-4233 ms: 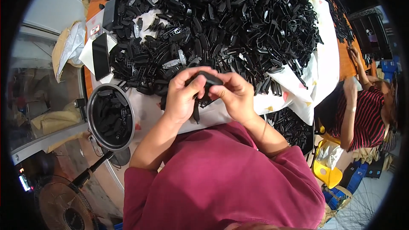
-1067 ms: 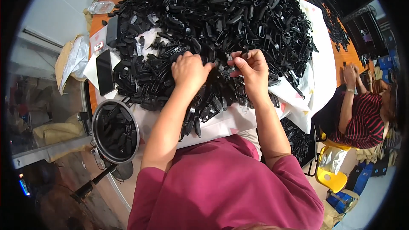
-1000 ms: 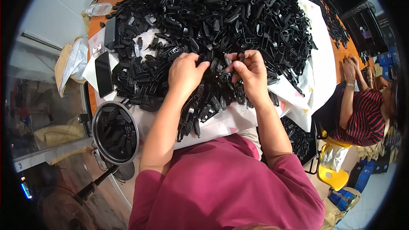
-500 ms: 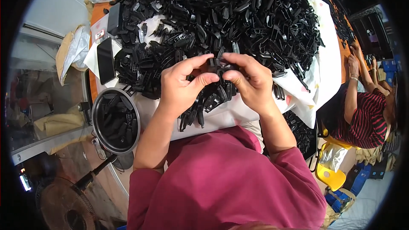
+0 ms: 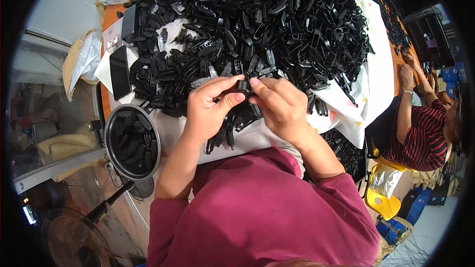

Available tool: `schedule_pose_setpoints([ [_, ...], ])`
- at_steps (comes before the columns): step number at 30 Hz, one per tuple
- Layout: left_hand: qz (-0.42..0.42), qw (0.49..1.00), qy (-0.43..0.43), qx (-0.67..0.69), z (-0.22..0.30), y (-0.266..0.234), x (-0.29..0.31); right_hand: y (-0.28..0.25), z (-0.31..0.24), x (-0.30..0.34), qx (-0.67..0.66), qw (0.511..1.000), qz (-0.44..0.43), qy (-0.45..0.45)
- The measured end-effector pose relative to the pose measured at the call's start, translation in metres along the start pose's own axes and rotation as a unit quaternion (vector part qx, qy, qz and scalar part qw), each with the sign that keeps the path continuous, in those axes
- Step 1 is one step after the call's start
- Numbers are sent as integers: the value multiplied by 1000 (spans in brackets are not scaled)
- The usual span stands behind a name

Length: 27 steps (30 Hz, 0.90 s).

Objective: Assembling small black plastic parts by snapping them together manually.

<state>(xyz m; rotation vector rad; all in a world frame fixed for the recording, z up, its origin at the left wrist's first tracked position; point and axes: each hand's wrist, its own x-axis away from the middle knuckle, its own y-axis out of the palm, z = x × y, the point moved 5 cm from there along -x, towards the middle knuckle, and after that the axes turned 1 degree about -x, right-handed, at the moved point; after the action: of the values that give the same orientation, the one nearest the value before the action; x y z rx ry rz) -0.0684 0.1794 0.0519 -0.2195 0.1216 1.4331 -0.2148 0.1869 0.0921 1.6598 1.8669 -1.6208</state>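
Orange table [image 5: 110,12] heaped with black clips | left hand [image 5: 210,109], right hand [image 5: 282,106] both pinch small black part [image 5: 243,87] at heap's 6 o'clock | squeeze squarely, fingertips aligned

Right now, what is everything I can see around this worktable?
black plastic parts: too many to count, black, heaped across the table
white sheet: one, white, under the heap
round bowl: one, dark, left of the hands, holding black parts
phone: one, black, upper left on the table
yellow stool: one, lower right
fan: one, dark, lower left floor
co-worker: one, striped top, right edge
small black part: one, pinched between both hands
left hand: fingers on the part
right hand: fingers on the part
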Motion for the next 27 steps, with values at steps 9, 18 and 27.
schedule_pose_setpoints([
  [9, 67, 940, -166, 289, -25, 12, 21, 31, 6, 36, -245, 898, -31, 364],
  [18, 131, 967, -198, 91, -44, -12, -33, 23, 70, 14, 161, 955, -76, 238],
  [27, -27, 819, -127, -559, -50, 40, -85, 33, 100, -24, 307, 932, -78, 178],
])
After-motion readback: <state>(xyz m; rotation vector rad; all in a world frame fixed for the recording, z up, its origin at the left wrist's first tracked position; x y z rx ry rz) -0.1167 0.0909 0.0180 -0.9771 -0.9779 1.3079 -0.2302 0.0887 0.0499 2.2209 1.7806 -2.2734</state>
